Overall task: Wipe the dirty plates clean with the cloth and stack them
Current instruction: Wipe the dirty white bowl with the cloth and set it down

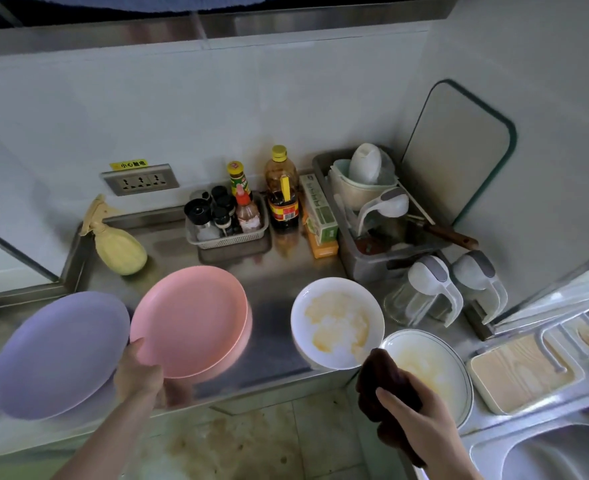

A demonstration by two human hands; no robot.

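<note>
My left hand (140, 370) grips the near rim of a clean pink plate (191, 320), held tilted over the steel counter; a second pink plate seems to lie under it. A purple plate (57, 355) lies to its left. My right hand (416, 415) is closed around a dark brown cloth (383, 379), just below a white plate (336, 322) smeared with yellow residue. A second smeared white plate (431, 368) with a thin rim line lies beside it at the counter's edge.
A yellow spray bottle (120, 245), a condiment basket (227, 223), an oil bottle (282, 192) and a grey bin of utensils (383, 216) line the back. Two clear jugs (424, 292) stand right. A sink (556, 455) and a beige tray (521, 372) are at lower right.
</note>
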